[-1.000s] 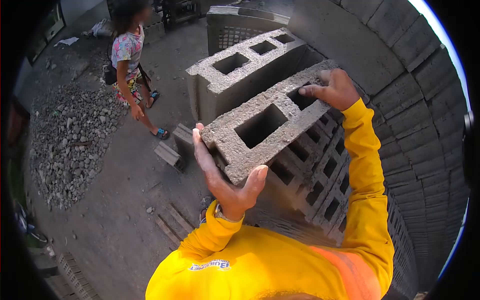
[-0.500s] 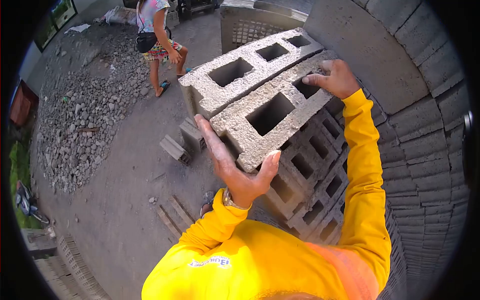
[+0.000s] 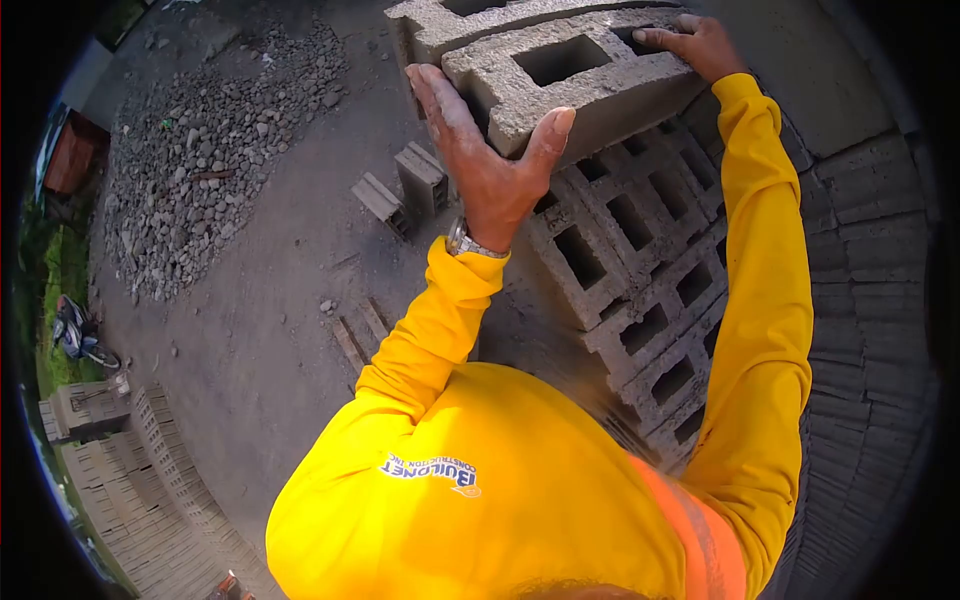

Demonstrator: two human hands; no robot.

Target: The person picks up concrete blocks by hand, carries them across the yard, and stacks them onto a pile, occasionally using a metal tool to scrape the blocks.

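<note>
A grey hollow concrete block (image 3: 600, 95) is held between my two hands at the top of the view. My left hand (image 3: 490, 165) wraps round its near left end, the thumb on the near face and the fingers on the far side. At the block's right end my right hand (image 3: 705, 45) grips it, with the thumb at a hollow. A second hollow block (image 3: 430, 30) lies right behind and alongside the held one. Below them stands a stack of hollow blocks (image 3: 600, 235); whether the held block touches it is hidden.
Stacked blocks form a wall (image 3: 850, 290) along the right. Two loose blocks (image 3: 380, 200) stand on the ground near a gravel pile (image 3: 220, 150). Wooden strips (image 3: 350, 343) lie closer to me. Block rows (image 3: 150, 490) and a motorcycle (image 3: 80, 330) are at the left.
The view has tipped downward, so blocks and hands appear higher in it. The held block's near side face now shows. The other person has left the view. Both hands keep their grip.
</note>
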